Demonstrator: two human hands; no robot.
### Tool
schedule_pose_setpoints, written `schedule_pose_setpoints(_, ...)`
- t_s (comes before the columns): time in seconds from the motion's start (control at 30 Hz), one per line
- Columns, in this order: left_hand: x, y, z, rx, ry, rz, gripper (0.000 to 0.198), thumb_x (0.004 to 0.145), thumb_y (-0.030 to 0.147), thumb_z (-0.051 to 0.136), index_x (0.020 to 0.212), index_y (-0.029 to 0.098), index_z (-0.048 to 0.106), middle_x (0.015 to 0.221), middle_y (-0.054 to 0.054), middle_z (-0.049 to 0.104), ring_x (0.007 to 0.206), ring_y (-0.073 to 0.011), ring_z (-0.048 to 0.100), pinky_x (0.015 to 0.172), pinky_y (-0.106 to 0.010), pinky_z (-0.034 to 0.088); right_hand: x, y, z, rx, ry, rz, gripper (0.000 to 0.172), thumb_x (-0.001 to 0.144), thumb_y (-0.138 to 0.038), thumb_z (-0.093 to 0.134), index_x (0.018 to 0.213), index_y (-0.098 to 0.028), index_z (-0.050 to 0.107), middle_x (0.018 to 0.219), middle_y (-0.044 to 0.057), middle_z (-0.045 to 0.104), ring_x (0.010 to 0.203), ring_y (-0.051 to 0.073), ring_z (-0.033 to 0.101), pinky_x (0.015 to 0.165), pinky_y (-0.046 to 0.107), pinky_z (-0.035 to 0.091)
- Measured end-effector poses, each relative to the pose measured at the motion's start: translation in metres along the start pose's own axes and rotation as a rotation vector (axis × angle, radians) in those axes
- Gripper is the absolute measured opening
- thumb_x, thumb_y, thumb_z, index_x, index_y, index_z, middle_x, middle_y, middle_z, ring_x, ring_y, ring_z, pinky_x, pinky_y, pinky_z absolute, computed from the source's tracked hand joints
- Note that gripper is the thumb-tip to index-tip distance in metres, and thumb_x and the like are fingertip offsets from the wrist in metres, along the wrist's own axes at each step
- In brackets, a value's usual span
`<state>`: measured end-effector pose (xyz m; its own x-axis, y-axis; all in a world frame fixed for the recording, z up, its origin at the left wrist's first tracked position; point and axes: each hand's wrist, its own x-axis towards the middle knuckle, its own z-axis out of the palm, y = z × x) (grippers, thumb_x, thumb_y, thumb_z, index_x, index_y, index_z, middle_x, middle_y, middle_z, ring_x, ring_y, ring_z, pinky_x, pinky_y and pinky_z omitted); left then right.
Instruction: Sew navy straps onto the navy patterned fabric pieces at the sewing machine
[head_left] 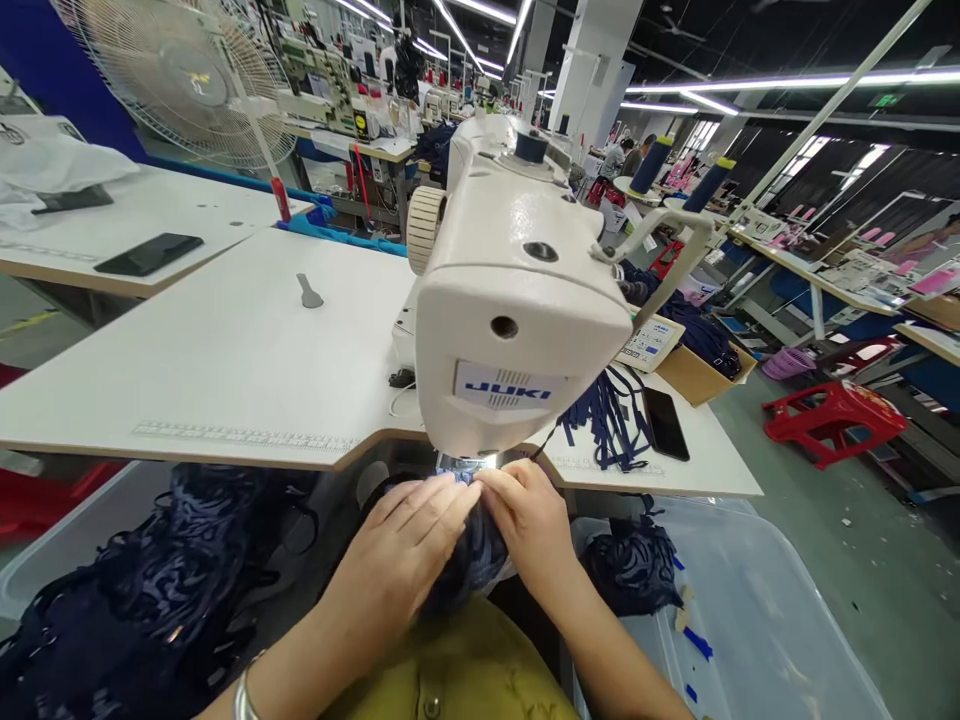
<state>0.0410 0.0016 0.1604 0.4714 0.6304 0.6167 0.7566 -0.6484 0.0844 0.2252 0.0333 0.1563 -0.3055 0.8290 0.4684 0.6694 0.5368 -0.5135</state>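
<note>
A dark navy patterned garment (480,550) hangs at the front edge of the table, its upper part under the needle area of a white JUKI sewing machine (517,330). My left hand (409,545) presses its fingers together on the cloth, just in front of the needle area; its thumb is hidden. Close beside it, my right hand (529,515) pinches the cloth with thumb and forefinger. The two sets of fingertips nearly meet. The machine head hides most of the needle and presser foot.
Navy garments (165,590) fill a bin at left. Another bunched garment (634,565) lies in a clear plastic bin (750,590) at right. On the table are navy straps (607,420), a phone (665,424) and a small grey metal piece (308,292). A red stool (836,420) stands right.
</note>
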Motion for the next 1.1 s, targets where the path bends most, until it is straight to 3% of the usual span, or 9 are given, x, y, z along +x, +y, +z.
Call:
schedule_pose_setpoints(0.1,0.000,0.007,0.005,0.011,-0.007,-0.051,0.034,0.094,0.017,0.045,0.127,0.020,0.055,0.123,-0.003,0.066,0.117,-0.0187,0.055,0.100,-0.035,0.030,0.001,0.005,-0.001,0.252,-0.082,0.140,0.016,0.096,-0.028,0.048,0.105,-0.025,0.061,0.087,0.001,0.064,0.083,0.016,0.059,0.076,0.026,0.044)
schedule_pose_setpoints(0.27,0.006,0.015,0.010,0.052,0.003,-0.181,0.033,0.097,0.022,0.042,0.126,0.028,0.056,0.120,0.000,0.068,0.115,-0.0184,0.058,0.095,-0.037,0.028,0.010,0.008,0.005,0.386,-0.003,0.413,0.006,0.088,-0.027,0.052,0.091,-0.022,0.049,0.080,-0.003,0.059,0.074,0.014,0.058,0.072,0.026,0.044)
schedule_pose_setpoints(0.47,0.016,0.015,0.007,0.114,-0.015,-0.175,0.033,0.096,0.020,0.044,0.125,0.028,0.057,0.119,0.001,0.069,0.111,-0.0193,0.061,0.090,-0.038,0.029,0.020,0.008,0.008,0.371,0.002,0.422,0.006,0.087,-0.028,0.049,0.088,-0.022,0.047,0.081,-0.001,0.060,0.077,0.016,0.058,0.074,0.029,0.043)
schedule_pose_setpoints(0.87,0.019,0.017,0.009,0.169,-0.029,-0.155,0.028,0.096,0.019,0.044,0.118,0.023,0.062,0.120,0.000,0.068,0.109,-0.0212,0.061,0.086,-0.039,0.032,0.023,0.008,0.008,0.332,-0.007,0.435,0.007,0.086,-0.029,0.048,0.085,-0.022,0.048,0.078,-0.001,0.060,0.074,0.017,0.059,0.070,0.029,0.043)
schedule_pose_setpoints(1.1,0.015,0.018,0.011,0.206,-0.036,-0.174,0.032,0.095,0.019,0.044,0.123,0.021,0.059,0.118,-0.003,0.068,0.108,-0.0219,0.060,0.086,-0.038,0.033,0.021,0.009,0.012,0.354,-0.024,0.443,0.011,0.087,-0.033,0.050,0.085,-0.022,0.049,0.078,-0.001,0.062,0.073,0.017,0.059,0.070,0.029,0.044)
